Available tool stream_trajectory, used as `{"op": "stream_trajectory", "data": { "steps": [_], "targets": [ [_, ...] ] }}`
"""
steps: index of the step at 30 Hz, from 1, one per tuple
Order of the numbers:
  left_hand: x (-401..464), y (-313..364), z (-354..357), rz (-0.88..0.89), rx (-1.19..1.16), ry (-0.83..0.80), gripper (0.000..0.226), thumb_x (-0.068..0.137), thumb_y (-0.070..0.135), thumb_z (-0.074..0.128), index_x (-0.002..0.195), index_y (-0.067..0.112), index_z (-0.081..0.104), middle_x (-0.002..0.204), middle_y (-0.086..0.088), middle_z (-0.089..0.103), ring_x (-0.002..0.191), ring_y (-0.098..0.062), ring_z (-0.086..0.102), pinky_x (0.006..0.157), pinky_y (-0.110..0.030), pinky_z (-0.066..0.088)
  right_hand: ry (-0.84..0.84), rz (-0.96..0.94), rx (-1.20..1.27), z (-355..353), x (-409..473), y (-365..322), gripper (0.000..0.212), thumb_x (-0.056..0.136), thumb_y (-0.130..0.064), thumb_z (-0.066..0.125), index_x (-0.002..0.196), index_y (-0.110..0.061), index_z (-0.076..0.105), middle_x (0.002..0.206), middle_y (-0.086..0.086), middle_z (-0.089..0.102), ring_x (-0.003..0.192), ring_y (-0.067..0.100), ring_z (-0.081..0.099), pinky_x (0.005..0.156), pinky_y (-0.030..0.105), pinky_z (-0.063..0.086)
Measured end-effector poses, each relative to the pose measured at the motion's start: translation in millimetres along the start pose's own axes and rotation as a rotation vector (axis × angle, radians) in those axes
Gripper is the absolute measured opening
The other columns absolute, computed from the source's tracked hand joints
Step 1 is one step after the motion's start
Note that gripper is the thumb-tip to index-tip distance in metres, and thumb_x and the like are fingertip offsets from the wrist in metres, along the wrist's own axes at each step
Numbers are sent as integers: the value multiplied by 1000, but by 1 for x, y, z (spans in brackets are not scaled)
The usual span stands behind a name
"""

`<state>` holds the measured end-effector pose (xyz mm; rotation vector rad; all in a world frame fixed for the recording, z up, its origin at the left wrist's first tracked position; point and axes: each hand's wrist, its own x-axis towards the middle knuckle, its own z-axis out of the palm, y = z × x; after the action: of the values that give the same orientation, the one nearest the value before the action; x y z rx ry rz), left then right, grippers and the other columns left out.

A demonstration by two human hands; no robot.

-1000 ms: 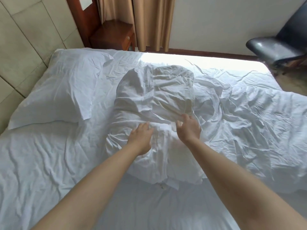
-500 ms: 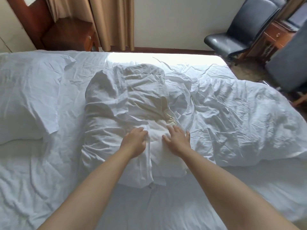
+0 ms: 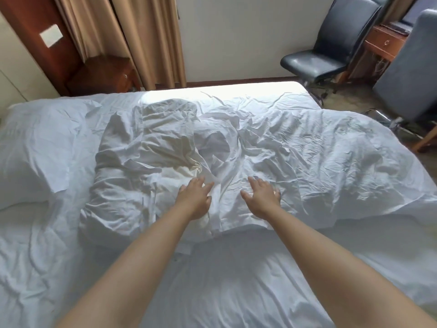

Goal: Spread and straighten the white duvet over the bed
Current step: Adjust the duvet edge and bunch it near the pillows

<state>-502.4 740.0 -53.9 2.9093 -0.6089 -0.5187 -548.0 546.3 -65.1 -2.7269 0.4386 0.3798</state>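
The white duvet lies crumpled across the middle and right of the bed, with a bunched, folded-over lump at its left part. My left hand rests on the duvet beside that lump, fingers stretched forward. My right hand lies flat on the duvet a hand's width to the right, fingers spread. Neither hand holds any fabric. The near part of the bed shows only the wrinkled white sheet.
A white pillow lies at the left end of the bed. Behind it stand a wooden nightstand and tan curtains. A black chair and a wooden desk stand past the bed's far right corner.
My hands have moved apart, the right one sliding right over the duvet, and both have opened flat. The view has shifted right and pulled back.
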Motion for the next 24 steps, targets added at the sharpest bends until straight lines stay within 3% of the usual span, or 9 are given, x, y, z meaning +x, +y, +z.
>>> {"op": "stream_trajectory", "data": {
  "steps": [8, 17, 24],
  "targets": [
    [-5, 110, -13, -35, -22, 37, 52, 99, 32, 34, 149, 23, 25, 156, -3, 21, 143, -23, 19, 114, -46, 24, 27, 69, 2, -70, -19, 108, 62, 97, -50, 35, 151, -24, 19, 157, 5, 20, 145, 25, 15, 115, 51, 9],
    [29, 158, -37, 62, -42, 78, 49, 99, 33, 37, 146, 22, 31, 150, -2, 33, 137, -26, 31, 109, -44, 31, 70, 89, 3, -108, -16, 146, 60, 97, -48, 38, 149, -23, 23, 155, 4, 24, 143, 24, 18, 115, 50, 12],
    [56, 191, -29, 124, -20, 14, 51, 98, 31, 39, 147, 23, 29, 150, 0, 31, 136, -24, 31, 105, -44, 36, 73, 146, 1, -122, -9, 184, 60, 97, -47, 39, 149, -23, 22, 153, 4, 27, 142, 24, 21, 116, 48, 12]
  ]
}}
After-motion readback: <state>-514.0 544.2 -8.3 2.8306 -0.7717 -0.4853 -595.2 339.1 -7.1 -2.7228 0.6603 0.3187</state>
